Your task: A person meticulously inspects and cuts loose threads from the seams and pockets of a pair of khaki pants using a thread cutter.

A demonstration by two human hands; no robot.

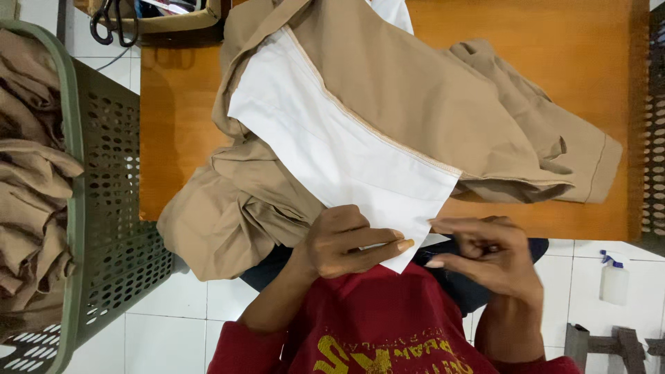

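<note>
A white lining panel (339,149) of the tan garment (409,104) hangs off the wooden table (173,131) toward lower centre. The left hand (346,242) pinches its bottom corner; the right hand (488,256), fingers curled, touches the edge just beside. A green basket (104,228) of tan cloth stands at left.

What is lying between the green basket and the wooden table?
In the head view, between the green basket and the wooden table, only white floor tiles show.

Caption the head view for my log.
Both hands pinch a white lining on tan trousers over a wooden table.
</note>
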